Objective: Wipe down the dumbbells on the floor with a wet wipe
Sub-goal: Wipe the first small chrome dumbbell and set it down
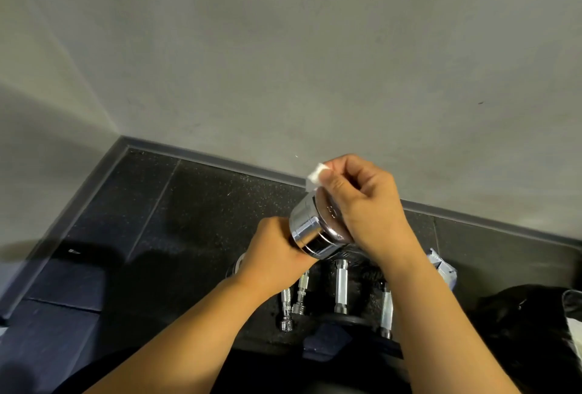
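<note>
Dumbbell (310, 229) in left hand (274, 255) — right hand (359, 201) pinching wipe (316, 173)

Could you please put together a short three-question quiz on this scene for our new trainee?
1. True or false: the held dumbbell is matte black.
2. Which hand pinches the white wipe: A left hand, B right hand?
3. Fill in: the other dumbbells lie on the ____.
Key: 1 false, it is chrome; 2 B; 3 floor.
</note>
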`<action>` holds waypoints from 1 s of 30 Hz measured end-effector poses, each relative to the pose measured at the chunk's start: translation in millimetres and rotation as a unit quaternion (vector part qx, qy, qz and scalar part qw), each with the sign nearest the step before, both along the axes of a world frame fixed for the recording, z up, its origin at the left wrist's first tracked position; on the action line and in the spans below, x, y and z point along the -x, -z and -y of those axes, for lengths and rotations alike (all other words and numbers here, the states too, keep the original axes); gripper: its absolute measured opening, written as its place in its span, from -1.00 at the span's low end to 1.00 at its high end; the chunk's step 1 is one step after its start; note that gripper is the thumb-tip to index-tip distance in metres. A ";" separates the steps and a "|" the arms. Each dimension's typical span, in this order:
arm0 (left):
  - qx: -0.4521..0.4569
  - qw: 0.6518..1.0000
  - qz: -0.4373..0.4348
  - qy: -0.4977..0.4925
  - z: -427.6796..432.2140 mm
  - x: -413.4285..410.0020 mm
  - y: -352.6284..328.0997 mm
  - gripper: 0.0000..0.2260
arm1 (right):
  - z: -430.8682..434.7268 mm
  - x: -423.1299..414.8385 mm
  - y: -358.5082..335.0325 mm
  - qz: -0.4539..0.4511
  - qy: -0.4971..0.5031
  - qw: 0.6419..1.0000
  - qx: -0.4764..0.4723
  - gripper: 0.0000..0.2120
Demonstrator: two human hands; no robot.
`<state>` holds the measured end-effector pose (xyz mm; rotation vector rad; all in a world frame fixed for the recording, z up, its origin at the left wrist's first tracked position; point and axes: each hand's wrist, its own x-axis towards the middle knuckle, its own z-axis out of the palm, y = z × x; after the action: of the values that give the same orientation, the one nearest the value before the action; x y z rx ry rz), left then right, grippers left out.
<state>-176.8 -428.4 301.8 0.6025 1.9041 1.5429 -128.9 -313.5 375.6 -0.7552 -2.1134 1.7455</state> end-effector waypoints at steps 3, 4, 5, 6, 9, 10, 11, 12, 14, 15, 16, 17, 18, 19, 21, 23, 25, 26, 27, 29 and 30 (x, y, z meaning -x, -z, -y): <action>-0.008 1.000 0.022 -0.013 3.2 1.2 -2.8 -0.59 | -2.4 -7.0 9.6 0.010 0.057 0.991 0.120 -0.77; -0.007 0.999 0.034 -0.019 3.9 2.2 -3.2 -0.66 | -1.3 -10.3 15.5 0.007 0.069 0.984 0.162 -0.72; -0.007 0.999 0.042 -0.026 4.6 3.5 -3.1 -0.70 | 2.7 -13.8 18.9 0.015 0.075 0.978 0.192 -0.67; -0.006 0.998 0.049 -0.032 4.3 5.1 -3.0 -0.71 | 6.5 -17.8 25.2 0.031 0.081 0.974 0.211 -0.65; 0.008 0.996 0.079 -0.044 0.7 9.5 -1.4 -0.67 | 19.6 -27.2 47.0 0.074 0.167 0.939 0.290 -0.74; 0.014 0.993 0.109 -0.048 -0.5 11.0 0.5 -0.64 | 22.4 -30.2 55.7 0.079 0.193 0.921 0.328 -0.82; 0.022 0.989 0.140 -0.052 -2.1 12.3 2.6 -0.63 | 25.2 -31.3 60.4 0.079 0.212 0.902 0.367 -0.86; 0.035 0.983 0.169 -0.056 -3.0 12.6 4.2 -0.65 | 26.7 -32.6 67.8 0.073 0.220 0.886 0.401 -0.85; 0.066 0.975 0.201 -0.063 -3.9 11.0 9.9 -0.76 | 31.8 -33.0 80.3 0.068 0.202 0.869 0.446 -0.76; 0.083 0.972 0.212 -0.065 -4.2 8.6 13.2 -0.80 | 36.7 -32.8 83.6 0.068 0.170 0.868 0.462 -0.70; 0.098 0.967 0.226 -0.069 -4.9 6.2 16.6 -0.83 | 41.0 -32.2 88.4 0.066 0.137 0.865 0.478 -0.68; 0.109 0.960 0.249 -0.073 -6.1 3.5 21.3 -0.85 | 45.8 -31.8 90.9 0.066 0.114 0.856 0.499 -0.69; 0.123 0.950 0.276 -0.079 -7.2 0.6 26.2 -0.87 | 49.0 -32.5 93.9 0.071 0.107 0.845 0.520 -0.71; 0.136 0.941 0.299 -0.086 -8.4 -1.6 31.1 -0.88 | 50.6 -33.2 96.3 0.081 0.110 0.833 0.537 -0.72; 0.152 0.929 0.323 -0.099 -10.8 -4.4 42.0 -0.91 | 50.6 -36.3 103.1 0.097 0.133 0.815 0.555 -0.75; 0.162 0.927 0.322 -0.098 -13.1 -8.9 50.0 -0.92 | 47.6 -43.4 105.2 0.104 0.137 0.803 0.571 -0.73; 0.178 0.931 0.307 -0.091 -18.3 -14.8 49.2 -0.93 | 42.6 -49.7 105.7 0.105 0.127 0.796 0.582 -0.69; 0.185 0.933 0.297 -0.086 -21.3 -18.1 48.5 -0.93 | 40.3 -51.6 105.3 0.108 0.127 0.796 0.582 -0.66; 0.189 0.936 0.286 -0.081 -24.9 -22.1 48.3 -0.90 | 37.9 -53.5 104.6 0.113 0.129 0.795 0.582 -0.64; 0.186 0.939 0.280 -0.077 -32.8 -30.4 50.6 -0.85 | 32.6 -57.8 110.1 0.118 0.152 0.803 0.564 -0.65; 0.181 0.938 0.285 -0.073 -35.8 -34.7 52.6 -0.84 | 29.2 -60.9 114.6 0.118 0.163 0.811 0.549 -0.68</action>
<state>-142.1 -392.6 249.2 -0.1467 1.7252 1.2244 -68.0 -342.6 261.0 -1.5397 -0.7520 2.6613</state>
